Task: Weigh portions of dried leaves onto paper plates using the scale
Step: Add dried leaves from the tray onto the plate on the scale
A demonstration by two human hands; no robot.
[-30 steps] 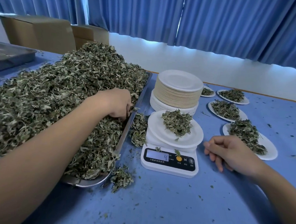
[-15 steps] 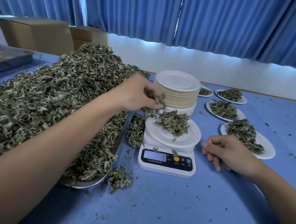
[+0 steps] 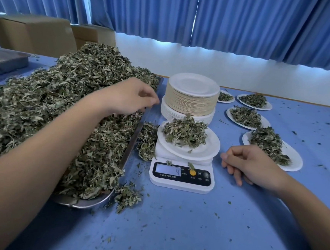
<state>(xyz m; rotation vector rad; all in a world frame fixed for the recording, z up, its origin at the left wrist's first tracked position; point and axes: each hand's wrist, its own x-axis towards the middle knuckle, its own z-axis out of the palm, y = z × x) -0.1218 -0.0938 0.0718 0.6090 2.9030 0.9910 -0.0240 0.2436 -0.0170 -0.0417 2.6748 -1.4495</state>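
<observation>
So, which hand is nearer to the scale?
Right. The right hand rests on the table just beside the scale, on its right side. The left hand is farther back, over the edge of the leaf tray.

light: soft daylight under curtains [image 3: 243,23] | shadows: faint | edges: fisheye-bent | focus: slightly soft

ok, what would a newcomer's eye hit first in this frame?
The huge heap of dried leaves overflowing the metal tray on the left, with the left hand over its right edge. Next, the white scale at centre carrying a paper plate with a leaf mound, an empty plate stack behind it. Four filled plates sit to the right, beyond the resting right hand.
</observation>
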